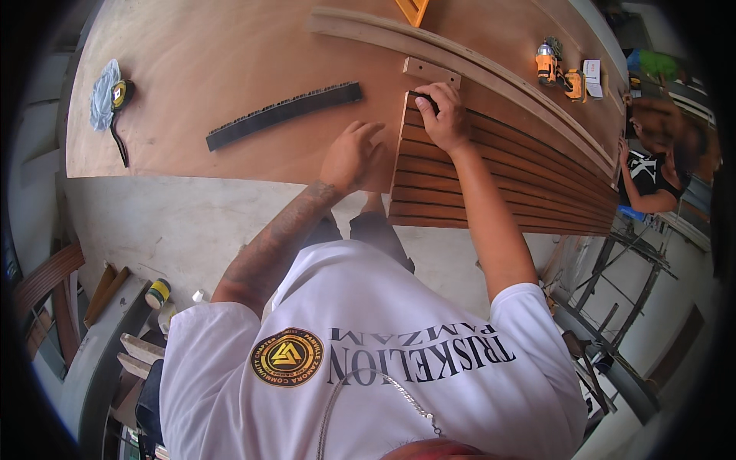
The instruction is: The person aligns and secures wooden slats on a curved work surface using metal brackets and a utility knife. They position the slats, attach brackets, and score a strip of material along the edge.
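Observation:
A brown slatted wooden panel (429,184) with dark grooves lies on the table, reaching from the middle toward the right. My right hand (446,123) is closed on its far left corner, fingers curled over the edge, and a small black piece shows by the thumb. Just left of the panel's end, my left hand (354,157) hovers low with its fingers apart and nothing in them. A black strip with a bristly or toothed edge (284,115) rests on the table beyond my left hand. Touching or near my right fingertips is a short wooden block with holes (432,72).
Long wooden strips (491,65) run along the panel's far side. An orange power drill (546,63), a yellow battery (575,84) and a white box (593,78) stand at the far right. A tape measure (121,93) lies far left. Another person (655,180) is at the right edge.

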The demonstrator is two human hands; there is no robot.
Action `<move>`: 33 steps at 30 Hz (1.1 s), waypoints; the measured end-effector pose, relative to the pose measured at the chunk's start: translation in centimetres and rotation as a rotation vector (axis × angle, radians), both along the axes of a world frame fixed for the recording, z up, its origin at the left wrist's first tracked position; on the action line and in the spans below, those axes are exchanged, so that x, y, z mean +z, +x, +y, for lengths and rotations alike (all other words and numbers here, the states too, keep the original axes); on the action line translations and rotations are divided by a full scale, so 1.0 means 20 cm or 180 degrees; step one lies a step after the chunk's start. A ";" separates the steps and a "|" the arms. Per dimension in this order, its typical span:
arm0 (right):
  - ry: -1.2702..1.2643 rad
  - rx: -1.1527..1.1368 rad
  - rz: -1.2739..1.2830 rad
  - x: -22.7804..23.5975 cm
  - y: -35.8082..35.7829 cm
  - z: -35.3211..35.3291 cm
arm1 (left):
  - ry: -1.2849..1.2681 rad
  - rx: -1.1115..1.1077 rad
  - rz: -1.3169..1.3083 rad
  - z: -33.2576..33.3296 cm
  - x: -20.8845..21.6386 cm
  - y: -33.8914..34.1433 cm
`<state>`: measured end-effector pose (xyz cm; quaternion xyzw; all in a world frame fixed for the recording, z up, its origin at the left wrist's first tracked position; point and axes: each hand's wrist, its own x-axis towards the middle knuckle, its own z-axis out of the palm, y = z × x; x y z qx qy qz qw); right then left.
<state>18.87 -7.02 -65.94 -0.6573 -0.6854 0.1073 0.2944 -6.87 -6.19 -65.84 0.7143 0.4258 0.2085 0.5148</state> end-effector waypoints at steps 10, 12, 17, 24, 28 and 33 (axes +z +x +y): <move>-0.0352 0.0105 0.0385 0.00 0.02 0.03 | -0.0574 0.0801 -0.0667 -0.13 -0.07 0.33; -0.0446 0.0128 0.0467 0.02 0.03 0.04 | -0.0523 0.0874 -0.0703 -0.16 -0.08 0.35; -0.0575 0.0168 0.0396 0.04 0.04 0.06 | -0.0260 0.1168 -0.0682 -0.21 -0.06 0.41; -0.0339 0.0296 0.0410 0.02 0.03 0.06 | 0.0087 0.1187 -0.0525 -0.24 -0.13 0.42; -0.0202 0.0083 0.0369 0.00 0.04 0.04 | 0.0383 0.1051 -0.0691 -0.21 -0.20 0.45; -0.0115 -0.0041 0.0035 0.08 0.02 -0.04 | 0.0574 0.0933 -0.0464 -0.20 -0.25 0.42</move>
